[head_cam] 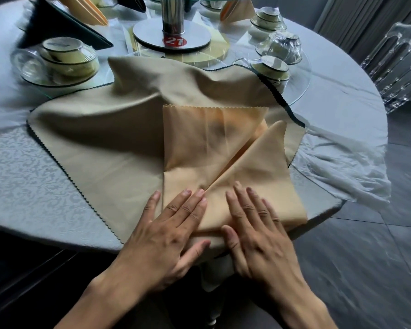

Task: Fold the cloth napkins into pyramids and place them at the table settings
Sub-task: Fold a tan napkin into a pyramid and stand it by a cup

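A peach-orange cloth napkin with a scalloped edge (pixel 214 148), partly folded, lies at the near edge of a round table covered in a pale patterned tablecloth (pixel 22 167); its right flap is folded diagonally across toward the centre line, while the left half lies flat as a tall rectangle. Beneath it spreads a larger tan cloth with a dark zigzag border (pixel 100 138), rumpled at its far side. The left hand (pixel 173 224) lies flat with fingers straight and spread, pressing the napkin's lower left part; the right hand (pixel 259 229) lies flat beside it, fingers straight, pressing the lower edge of the diagonal flap; neither hand grasps anything. Farther back stands a metal pedestal with a red number label (pixel 173 24) on a round glass turntable (pixel 301 77); stacked cream bowls and cups wrapped in clear plastic (pixel 67 60) sit to the left, with similar sets to the right; folded orange napkins (pixel 90 10) stand near the far edge; a clear plastic chair (pixel 399 62) is at the right.
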Action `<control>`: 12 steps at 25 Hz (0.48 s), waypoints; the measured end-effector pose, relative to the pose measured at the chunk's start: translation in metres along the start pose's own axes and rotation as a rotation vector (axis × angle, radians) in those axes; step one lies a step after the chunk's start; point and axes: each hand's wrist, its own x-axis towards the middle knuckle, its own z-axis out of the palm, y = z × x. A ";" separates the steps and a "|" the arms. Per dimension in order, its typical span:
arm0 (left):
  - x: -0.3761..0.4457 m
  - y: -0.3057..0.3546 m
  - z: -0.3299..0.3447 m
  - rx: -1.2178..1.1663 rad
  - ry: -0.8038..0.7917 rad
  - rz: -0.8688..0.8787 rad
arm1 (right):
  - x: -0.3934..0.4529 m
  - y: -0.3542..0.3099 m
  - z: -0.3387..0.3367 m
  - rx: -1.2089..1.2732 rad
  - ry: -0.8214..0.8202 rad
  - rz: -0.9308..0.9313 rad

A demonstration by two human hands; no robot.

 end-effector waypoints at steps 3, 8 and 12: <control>-0.002 -0.011 -0.008 -0.166 0.014 0.072 | -0.002 -0.010 0.019 -0.026 -0.053 -0.020; -0.002 -0.070 -0.039 -0.707 -0.007 0.161 | -0.005 -0.009 0.026 -0.018 -0.057 0.003; 0.013 -0.081 -0.028 -0.614 -0.006 0.260 | -0.004 -0.009 0.026 0.006 -0.020 -0.010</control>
